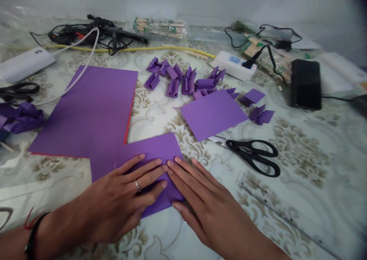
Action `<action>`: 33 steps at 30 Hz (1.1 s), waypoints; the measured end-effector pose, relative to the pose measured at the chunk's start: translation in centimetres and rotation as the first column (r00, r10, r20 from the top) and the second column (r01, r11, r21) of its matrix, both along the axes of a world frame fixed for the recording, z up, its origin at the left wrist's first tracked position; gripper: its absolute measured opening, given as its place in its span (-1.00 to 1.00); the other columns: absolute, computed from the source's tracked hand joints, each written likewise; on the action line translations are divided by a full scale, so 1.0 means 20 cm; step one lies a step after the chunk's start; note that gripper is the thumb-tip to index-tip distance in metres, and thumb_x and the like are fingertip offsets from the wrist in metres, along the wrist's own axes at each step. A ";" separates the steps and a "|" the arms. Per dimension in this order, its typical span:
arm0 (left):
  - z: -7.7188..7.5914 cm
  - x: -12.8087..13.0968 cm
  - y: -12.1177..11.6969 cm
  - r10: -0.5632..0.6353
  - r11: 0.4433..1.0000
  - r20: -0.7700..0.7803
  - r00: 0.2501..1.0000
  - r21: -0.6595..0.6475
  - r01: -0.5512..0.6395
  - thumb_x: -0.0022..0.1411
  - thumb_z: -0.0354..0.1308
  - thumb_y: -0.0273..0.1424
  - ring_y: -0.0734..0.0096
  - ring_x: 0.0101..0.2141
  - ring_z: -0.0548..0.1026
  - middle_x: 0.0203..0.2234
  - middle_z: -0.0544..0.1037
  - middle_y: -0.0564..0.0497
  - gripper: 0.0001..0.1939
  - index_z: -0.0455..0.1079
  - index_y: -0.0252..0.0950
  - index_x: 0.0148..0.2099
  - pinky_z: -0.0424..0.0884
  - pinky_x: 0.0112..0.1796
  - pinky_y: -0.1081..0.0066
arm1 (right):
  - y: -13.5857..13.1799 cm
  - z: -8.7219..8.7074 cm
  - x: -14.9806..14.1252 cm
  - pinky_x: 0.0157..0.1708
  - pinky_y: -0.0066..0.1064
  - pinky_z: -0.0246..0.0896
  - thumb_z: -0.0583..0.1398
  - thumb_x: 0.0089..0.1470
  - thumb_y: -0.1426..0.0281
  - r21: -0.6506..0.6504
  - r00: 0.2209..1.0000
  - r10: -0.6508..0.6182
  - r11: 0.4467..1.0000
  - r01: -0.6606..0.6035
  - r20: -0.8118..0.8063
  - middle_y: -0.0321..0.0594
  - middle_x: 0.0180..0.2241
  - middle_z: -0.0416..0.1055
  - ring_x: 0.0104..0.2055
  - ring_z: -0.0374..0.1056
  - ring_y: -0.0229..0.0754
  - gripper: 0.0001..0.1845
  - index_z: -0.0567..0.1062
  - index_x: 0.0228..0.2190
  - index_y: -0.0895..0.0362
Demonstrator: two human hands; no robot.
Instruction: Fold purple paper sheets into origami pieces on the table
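Observation:
Both my hands lie on a purple sheet of paper (pixel 155 145) near the table's front. My left hand (pixel 123 199), with a ring on one finger, presses flat on its middle, fingers stretched out. My right hand (pixel 200 195) rests flat over its right edge, fingertips touching those of the left. Most of the sheet's near part is hidden under the hands. A larger stack of purple sheets (pixel 94 107), with red showing at its edge, lies to the left. A smaller purple piece (pixel 213 114) partly covers the blades of black-handled scissors (pixel 252 153) on the right.
Several folded purple paper pieces (pixel 187 80) stand behind. A clear ruler (pixel 286 218) lies front right. Farther back are a white power strip (pixel 233 65), a black phone-like device (pixel 306 84), a white power bank (pixel 25 63), a yellow cable (pixel 114 49) and crumpled purple paper (pixel 24 116).

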State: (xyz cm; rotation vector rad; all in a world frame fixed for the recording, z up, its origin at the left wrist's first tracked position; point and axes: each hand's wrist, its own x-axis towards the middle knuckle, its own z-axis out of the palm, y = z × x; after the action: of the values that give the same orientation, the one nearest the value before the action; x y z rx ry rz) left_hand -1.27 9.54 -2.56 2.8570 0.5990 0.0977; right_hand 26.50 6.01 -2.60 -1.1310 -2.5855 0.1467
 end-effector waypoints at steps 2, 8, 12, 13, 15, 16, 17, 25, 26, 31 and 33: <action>0.00 0.00 0.00 0.001 1.000 -0.006 1.000 0.004 0.000 0.47 0.21 -0.21 0.07 0.53 0.13 0.50 0.31 -0.16 -0.40 0.32 -0.29 0.45 -0.27 0.54 0.06 | -0.01 0.01 -0.01 0.45 -0.07 0.24 0.03 0.56 0.32 0.020 1.000 -0.015 1.000 0.014 0.007 -0.10 0.34 0.48 0.43 0.33 0.01 -0.51 0.49 0.28 0.34; 0.00 0.01 0.00 0.005 1.000 0.010 1.000 0.014 -0.006 0.57 0.11 -0.21 0.13 0.54 0.12 0.49 0.33 -0.10 -0.52 0.38 -0.27 0.40 -0.26 0.55 0.09 | -0.17 0.00 -0.08 0.34 -0.17 0.22 0.11 0.48 0.47 0.128 0.997 -0.013 0.992 0.022 -0.071 -0.17 0.06 0.69 0.18 0.45 -0.05 -0.65 0.65 0.09 0.19; 0.00 0.01 0.00 0.024 0.999 0.054 0.998 0.024 -0.025 0.56 0.11 -0.29 0.14 0.53 0.13 0.48 0.34 -0.12 -0.53 0.38 -0.27 0.41 -0.22 0.55 0.10 | -0.24 -0.03 -0.13 0.04 -0.20 0.28 0.07 0.50 0.48 0.108 0.997 -0.025 0.994 0.033 -0.074 -0.29 -0.28 0.66 -0.18 0.40 -0.11 -0.62 0.67 0.08 0.14; 0.00 0.01 0.00 0.024 0.999 0.058 0.998 0.020 -0.025 0.55 0.11 -0.29 0.13 0.53 0.15 0.48 0.35 -0.12 -0.53 0.39 -0.27 0.41 -0.19 0.55 0.09 | -0.25 -0.03 -0.13 -0.01 -0.18 0.26 0.06 0.51 0.47 0.096 0.997 -0.025 0.995 0.032 -0.068 -0.29 -0.31 0.63 -0.21 0.38 -0.10 -0.61 0.66 0.09 0.15; 0.01 0.01 0.00 0.020 1.000 0.052 0.998 0.015 -0.021 0.54 0.12 -0.30 0.12 0.52 0.16 0.48 0.35 -0.12 -0.53 0.40 -0.26 0.40 -0.15 0.54 0.08 | -0.25 -0.03 -0.14 -0.05 -0.14 0.23 0.03 0.56 0.41 0.083 0.997 -0.035 0.996 0.041 -0.072 -0.30 -0.34 0.60 -0.25 0.34 -0.09 -0.60 0.65 0.10 0.14; 0.01 0.01 0.01 0.018 1.000 0.048 0.999 0.015 -0.019 0.54 0.12 -0.30 0.12 0.52 0.16 0.48 0.35 -0.11 -0.53 0.39 -0.26 0.41 -0.14 0.54 0.08 | -0.25 -0.03 -0.14 -0.06 -0.13 0.21 0.01 0.58 0.38 0.075 0.996 -0.044 0.996 0.049 -0.074 -0.31 -0.35 0.58 -0.26 0.32 -0.09 -0.59 0.64 0.11 0.13; 0.01 0.01 0.01 0.017 1.000 0.046 0.999 0.016 -0.018 0.55 0.12 -0.30 0.12 0.52 0.16 0.48 0.35 -0.12 -0.53 0.39 -0.26 0.41 -0.14 0.54 0.08 | -0.25 -0.02 -0.14 -0.07 -0.12 0.19 0.00 0.59 0.35 0.069 0.996 -0.051 0.996 0.056 -0.075 -0.32 -0.36 0.57 -0.26 0.31 -0.08 -0.58 0.64 0.11 0.12; 0.04 0.01 0.02 0.026 1.000 0.051 0.998 0.006 -0.026 0.58 0.12 -0.25 0.18 0.48 0.26 0.49 0.32 -0.03 -0.47 0.28 0.07 0.51 -0.06 0.51 0.10 | -0.27 0.02 0.00 -0.07 -0.07 0.10 0.01 0.58 0.39 0.006 0.989 -0.147 0.989 0.147 -0.008 -0.28 -0.39 0.50 -0.27 0.28 -0.05 -0.59 0.62 0.13 0.11; 0.04 0.01 0.02 0.029 1.000 0.056 0.998 0.002 -0.029 0.58 0.12 -0.25 0.17 0.47 0.27 0.49 0.32 -0.03 -0.46 0.28 0.07 0.52 -0.05 0.51 0.10 | -0.27 0.02 0.03 -0.07 -0.07 0.09 0.00 0.57 0.40 -0.008 0.987 -0.161 0.987 0.161 -0.010 -0.27 -0.39 0.49 -0.26 0.28 -0.04 -0.59 0.62 0.13 0.11; 0.04 0.00 0.02 0.047 0.998 0.055 0.997 -0.038 -0.045 0.59 0.09 -0.25 0.15 0.47 0.28 0.49 0.31 -0.03 -0.47 0.27 0.09 0.52 -0.04 0.51 0.10 | -0.25 0.06 0.14 -0.08 -0.10 0.07 0.08 0.47 0.50 -0.050 0.975 -0.214 0.976 0.211 -0.056 -0.26 -0.39 0.49 -0.27 0.27 -0.04 -0.63 0.63 0.09 0.16; 0.04 0.00 0.02 0.049 0.998 0.041 0.998 -0.048 -0.047 0.59 0.09 -0.25 0.13 0.48 0.25 0.54 0.23 -0.01 -0.45 0.24 0.10 0.54 -0.05 0.51 0.07 | -0.24 0.07 0.16 -0.10 -0.11 0.06 0.10 0.44 0.53 -0.047 0.974 -0.220 0.975 0.217 -0.063 -0.27 -0.40 0.50 -0.28 0.27 -0.06 -0.64 0.63 0.09 0.20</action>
State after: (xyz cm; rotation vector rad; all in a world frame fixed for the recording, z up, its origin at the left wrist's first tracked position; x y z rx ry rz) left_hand -1.28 9.94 -1.70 2.7889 0.6523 0.1498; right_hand 29.75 1.29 -1.15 -1.3905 -2.3892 0.1838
